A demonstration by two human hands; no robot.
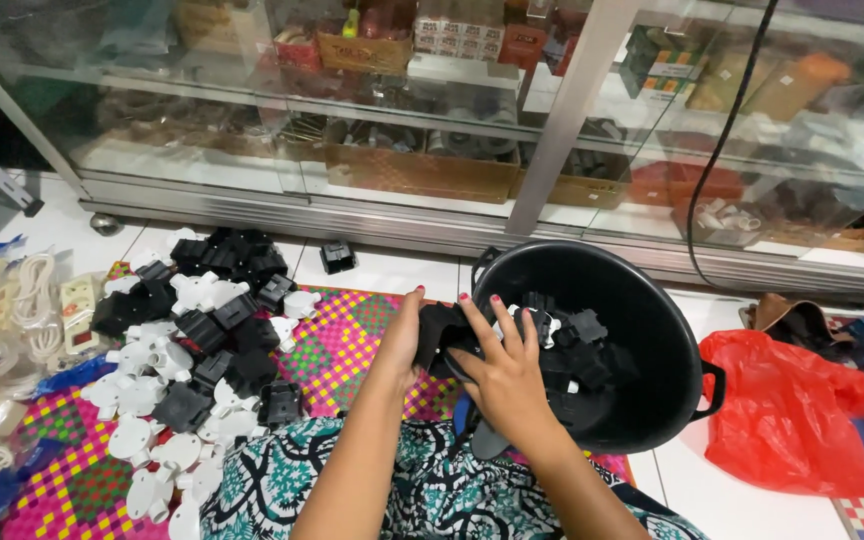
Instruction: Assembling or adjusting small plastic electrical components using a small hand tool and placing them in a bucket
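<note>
A cluster of black plastic electrical fittings (pixel 442 335) sits between both hands at the near-left rim of a black plastic bucket (pixel 652 330), which leans toward the person and already holds more black fittings (pixel 582 355) with a few white ones among them. The right hand (pixel 507 375) lies over the cluster with fingers spread and curled down on it; its grip is closed around the pieces. The left hand (pixel 402 335) presses against the cluster from the left side, fingers bent in, so the pieces are pinched between the two hands. How many pieces are held cannot be told.

To handle this well, both hands should probably keep even pressure from both sides, since loose small parts slip out of the bottom of a two-handed scoop; keeping the load over the bucket's mouth would let any strays fall inside, not onto the mat.

Left of the hands, on a woven mat (pixel 352 345) of pink, yellow and green, lies a heap of black and white junction boxes (pixel 192 350). A red plastic bag (pixel 782 410) lies right of the bucket on the white tiled floor (pixel 712 490). Behind stands a glass display cabinet (pixel 432 120) with boxed goods.
</note>
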